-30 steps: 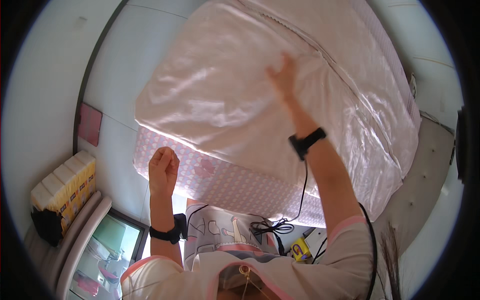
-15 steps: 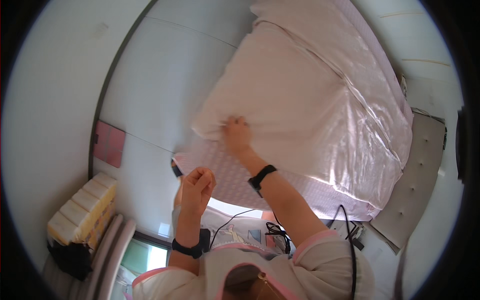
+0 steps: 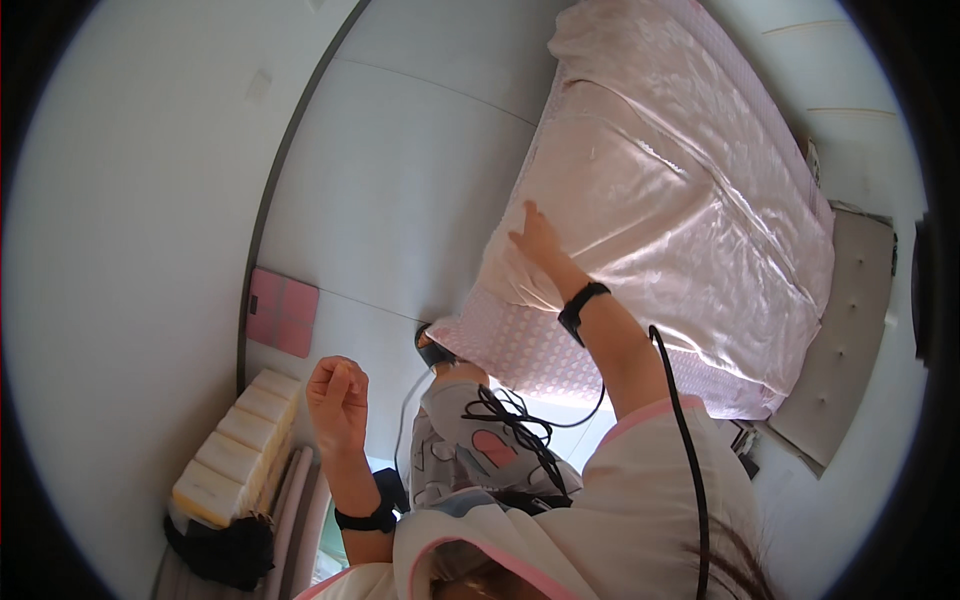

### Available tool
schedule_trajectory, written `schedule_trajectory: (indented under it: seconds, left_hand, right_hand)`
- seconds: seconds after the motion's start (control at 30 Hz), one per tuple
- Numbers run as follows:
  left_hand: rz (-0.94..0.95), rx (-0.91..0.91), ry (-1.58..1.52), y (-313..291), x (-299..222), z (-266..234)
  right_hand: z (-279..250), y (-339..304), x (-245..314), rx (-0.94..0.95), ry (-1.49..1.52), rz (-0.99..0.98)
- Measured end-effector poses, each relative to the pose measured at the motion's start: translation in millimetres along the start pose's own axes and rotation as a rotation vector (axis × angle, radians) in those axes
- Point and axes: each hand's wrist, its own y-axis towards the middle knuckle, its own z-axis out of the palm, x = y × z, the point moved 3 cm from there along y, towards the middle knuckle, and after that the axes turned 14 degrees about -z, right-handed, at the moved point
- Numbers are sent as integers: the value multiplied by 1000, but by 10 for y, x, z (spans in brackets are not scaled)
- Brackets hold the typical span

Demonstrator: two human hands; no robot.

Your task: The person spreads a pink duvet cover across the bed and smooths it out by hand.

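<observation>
A shiny pale pink blanket [image 3: 640, 190] is spread over the bed, with long creases running across it. Beneath it, a pink patterned sheet [image 3: 520, 345] shows along the near edge. My right hand [image 3: 540, 238] is over the blanket's near left part, fingers apart and holding nothing; whether it touches the cloth I cannot tell. To the left, away from the bed, my left hand [image 3: 338, 395] is raised with its fingers curled into a fist, and nothing shows in it. A black band circles each wrist.
A pink bathroom-type scale [image 3: 283, 312] lies on the grey tiled floor by the left wall. Stacked white and yellow packs [image 3: 240, 440] and a black bag [image 3: 222, 552] are nearer me. A grey tufted headboard [image 3: 845, 310] borders the bed's right. Black cables [image 3: 515, 420] hang before my legs.
The blanket's near edge, puffed up and gripped by my right hand before, now lies flatter. My right hand has let go, and my left hand has shifted left. The whole view has moved.
</observation>
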Motion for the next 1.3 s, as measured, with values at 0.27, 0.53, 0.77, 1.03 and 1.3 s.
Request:
schedule_trajectory:
  seconds: [0.27,0.53,0.77,1.03,1.3]
  left_hand:
    - [-40,49,50,646,-559,496]
    - [-243,-44,180,2133,-723,1539]
    - [-408,32,405,2937,-786,2223]
    - [-532,31,466,3657,-838,2406]
    - [-672,59,552,4438,-1032,2660]
  right_hand:
    - [-852,995,-549,-278,150,222]
    - [-557,1722,-1504,-150,7,342]
    - [-761,2199,-1100,-163,246,477]
    - [-685,2918,-1507,302,-342,370]
    - [-532,2974,-1866,407,-407,337]
